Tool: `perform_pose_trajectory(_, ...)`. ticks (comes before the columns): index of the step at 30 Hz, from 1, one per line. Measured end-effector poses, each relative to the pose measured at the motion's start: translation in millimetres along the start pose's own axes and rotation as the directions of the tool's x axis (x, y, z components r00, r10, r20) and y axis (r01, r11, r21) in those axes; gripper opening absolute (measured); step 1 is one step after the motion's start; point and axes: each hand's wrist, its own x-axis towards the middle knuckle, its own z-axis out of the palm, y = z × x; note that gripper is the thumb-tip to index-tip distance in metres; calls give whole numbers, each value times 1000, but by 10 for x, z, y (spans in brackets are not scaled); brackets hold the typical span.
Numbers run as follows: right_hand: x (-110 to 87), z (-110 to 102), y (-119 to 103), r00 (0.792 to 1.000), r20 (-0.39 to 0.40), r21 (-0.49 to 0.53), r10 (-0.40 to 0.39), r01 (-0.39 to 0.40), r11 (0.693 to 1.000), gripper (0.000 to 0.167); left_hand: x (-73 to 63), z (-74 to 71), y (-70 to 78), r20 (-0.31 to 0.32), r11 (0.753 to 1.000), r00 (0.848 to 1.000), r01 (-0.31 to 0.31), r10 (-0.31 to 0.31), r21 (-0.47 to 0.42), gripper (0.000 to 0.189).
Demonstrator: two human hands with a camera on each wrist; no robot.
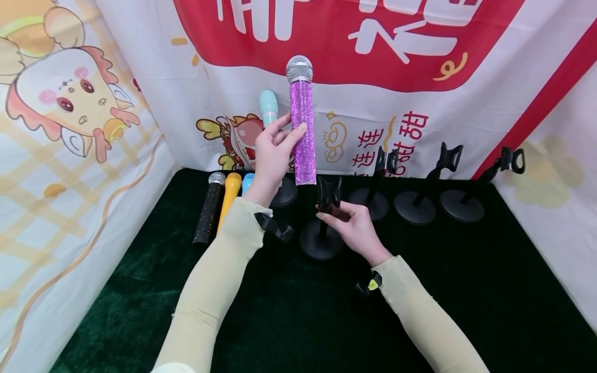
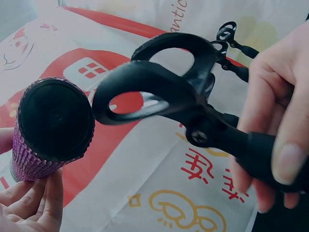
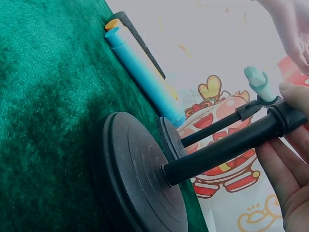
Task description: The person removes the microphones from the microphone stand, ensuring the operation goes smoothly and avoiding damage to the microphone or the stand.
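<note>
A purple glittery microphone (image 1: 303, 140) with a silver mesh head is pinched in my left hand (image 1: 271, 158), head up. Its black bottom end (image 2: 55, 121) faces the camera in the left wrist view, beside the stand's open clip (image 2: 164, 94); whether they touch I cannot tell. Lower and to the right, my right hand (image 1: 356, 228) grips the upper pole of a black microphone stand (image 1: 322, 242). The right wrist view shows its round base (image 3: 140, 169) on the green cloth, fingers around the pole's top (image 3: 222, 154).
Behind my left hand, a mint microphone (image 1: 268, 101) sits in another stand. Black (image 1: 208, 212), yellow (image 1: 229, 194) and blue (image 3: 145, 72) microphones lie at left on the green cloth (image 1: 298, 321). Three stands with clips (image 1: 415, 207) stand at back right, before a printed curtain (image 1: 154, 67).
</note>
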Motion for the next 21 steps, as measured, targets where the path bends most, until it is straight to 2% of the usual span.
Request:
perform_pose_trajectory(13, -2, 8, 4, 1000, 1, -4, -8, 8, 1000, 20, -234, -210, -176, 0, 997, 999, 34, -34, 71, 50)
perform_pose_trajectory(19, 8, 13, 17, 1000, 1, -8, -11, 11, 1000, 20, -378, -265, -282, 25, 990, 1000, 10, -14, 138, 49)
perform_pose_trajectory(21, 24, 11, 119, 1000, 2, 2, -20, 20, 1000, 21, -425, -286, -302, 31, 989, 999, 4, -8, 149, 50)
